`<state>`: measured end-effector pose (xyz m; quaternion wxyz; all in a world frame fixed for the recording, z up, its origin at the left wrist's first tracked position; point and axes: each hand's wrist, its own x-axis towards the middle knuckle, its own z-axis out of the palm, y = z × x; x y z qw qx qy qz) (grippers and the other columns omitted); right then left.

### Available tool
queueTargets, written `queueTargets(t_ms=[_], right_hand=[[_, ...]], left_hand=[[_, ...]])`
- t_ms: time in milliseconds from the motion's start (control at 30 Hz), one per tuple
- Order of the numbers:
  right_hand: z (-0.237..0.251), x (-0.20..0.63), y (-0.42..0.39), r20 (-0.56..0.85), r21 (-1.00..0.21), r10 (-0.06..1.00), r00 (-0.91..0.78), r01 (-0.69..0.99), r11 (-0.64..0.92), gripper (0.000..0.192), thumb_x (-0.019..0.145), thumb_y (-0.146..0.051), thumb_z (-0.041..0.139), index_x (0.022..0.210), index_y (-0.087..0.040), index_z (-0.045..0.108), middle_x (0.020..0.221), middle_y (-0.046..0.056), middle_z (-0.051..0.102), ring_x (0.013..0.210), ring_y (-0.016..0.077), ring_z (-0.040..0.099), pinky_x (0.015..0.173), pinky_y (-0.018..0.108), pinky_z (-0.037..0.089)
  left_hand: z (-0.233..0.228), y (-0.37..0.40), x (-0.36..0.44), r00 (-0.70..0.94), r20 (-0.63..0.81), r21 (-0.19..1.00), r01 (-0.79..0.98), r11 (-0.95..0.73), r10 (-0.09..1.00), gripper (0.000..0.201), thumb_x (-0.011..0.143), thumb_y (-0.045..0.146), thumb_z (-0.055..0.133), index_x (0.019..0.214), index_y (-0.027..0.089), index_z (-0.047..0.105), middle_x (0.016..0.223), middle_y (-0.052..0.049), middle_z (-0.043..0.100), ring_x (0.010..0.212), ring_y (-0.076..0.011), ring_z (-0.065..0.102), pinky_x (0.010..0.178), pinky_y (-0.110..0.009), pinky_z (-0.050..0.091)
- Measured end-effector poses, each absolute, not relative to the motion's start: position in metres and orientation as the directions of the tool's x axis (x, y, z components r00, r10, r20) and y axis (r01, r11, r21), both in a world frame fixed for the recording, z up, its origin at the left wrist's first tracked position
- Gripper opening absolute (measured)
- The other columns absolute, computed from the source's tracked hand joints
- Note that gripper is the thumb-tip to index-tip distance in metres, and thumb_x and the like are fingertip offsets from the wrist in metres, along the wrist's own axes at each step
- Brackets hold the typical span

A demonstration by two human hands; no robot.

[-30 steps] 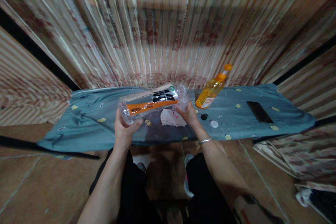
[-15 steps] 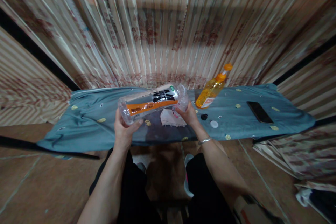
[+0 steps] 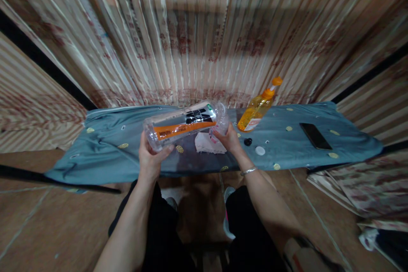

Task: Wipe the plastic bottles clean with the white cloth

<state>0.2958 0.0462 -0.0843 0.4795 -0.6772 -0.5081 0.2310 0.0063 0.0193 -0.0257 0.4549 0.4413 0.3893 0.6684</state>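
Note:
A large clear plastic bottle point(image 3: 183, 122) with an orange, silver and black label lies nearly level in the air, its mouth end pointing right. My left hand point(image 3: 151, 157) is closed around its base, thumb in front. In my right hand point(image 3: 228, 138) is a smaller clear plastic bottle point(image 3: 224, 123) with pink print. Its upper end is beside the large bottle's mouth; whether the two rims touch I cannot tell. Beneath them a white cloth point(image 3: 208, 143) with a frayed edge lies on the table. Fingers behind both bottles are partly hidden.
A blue-green cloth with yellow prints covers the table point(image 3: 105, 148). On it, to the right, are an orange pump bottle point(image 3: 256, 110), a small black cap point(image 3: 247, 141), a white cap point(image 3: 260, 151) and a dark phone point(image 3: 315, 136). A striped curtain point(image 3: 204, 42) hangs behind.

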Motion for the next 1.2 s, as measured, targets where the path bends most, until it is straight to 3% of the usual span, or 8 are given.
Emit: queueTargets(t_ms=[167, 467, 800, 1200], right_hand=[[-0.0865, 0.295, 0.0468, 0.171, -0.881, 0.901, 0.399, 0.472, -0.042, 0.06, 0.07, -0.041, 0.087, 0.121, -0.025, 0.06, 0.105, 0.011, 0.078, 0.11, 0.0404, 0.076, 0.097, 0.061, 0.062], [-0.0871, 0.2935, 0.0464, 0.18, -0.885, 0.893, 0.412, 0.463, -0.035, 0.063, 0.07, -0.037, 0.088, 0.125, -0.024, 0.06, 0.103, 0.009, 0.077, 0.11, 0.0391, 0.076, 0.099, 0.061, 0.062], [-0.0852, 0.2922, 0.0461, 0.192, -0.89, 0.892, 0.41, 0.456, -0.018, 0.058, 0.071, -0.037, 0.088, 0.122, -0.025, 0.062, 0.101, 0.008, 0.077, 0.109, 0.0383, 0.076, 0.097, 0.059, 0.064], [-0.0802, 0.291, 0.0434, 0.169, -0.865, 0.898, 0.407, 0.498, -0.063, 0.055, 0.076, -0.041, 0.083, 0.122, -0.02, 0.061, 0.109, 0.014, 0.079, 0.104, 0.0381, 0.076, 0.096, 0.061, 0.062]], left_hand=[[-0.0297, 0.0207, 0.0052, -0.199, 0.251, 0.916, -0.267, -0.299, 0.947, 0.084, 0.044, 0.028, 0.104, 0.118, 0.02, 0.067, 0.111, -0.008, 0.075, 0.092, -0.0212, 0.075, 0.083, -0.031, 0.064], [-0.0301, 0.0204, 0.0046, -0.189, 0.253, 0.919, -0.26, -0.297, 0.949, 0.089, 0.044, 0.029, 0.104, 0.125, 0.02, 0.066, 0.116, -0.01, 0.076, 0.1, -0.0255, 0.076, 0.092, -0.037, 0.064], [-0.0322, 0.021, 0.0041, -0.173, 0.273, 0.924, -0.226, -0.308, 0.946, 0.085, 0.047, 0.035, 0.104, 0.122, 0.021, 0.066, 0.115, -0.011, 0.075, 0.099, -0.028, 0.076, 0.086, -0.038, 0.065], [-0.0296, 0.0193, 0.0045, -0.211, 0.26, 0.917, -0.251, -0.309, 0.943, 0.089, 0.044, 0.032, 0.104, 0.124, 0.021, 0.067, 0.114, -0.01, 0.076, 0.098, -0.026, 0.076, 0.088, -0.036, 0.065]])
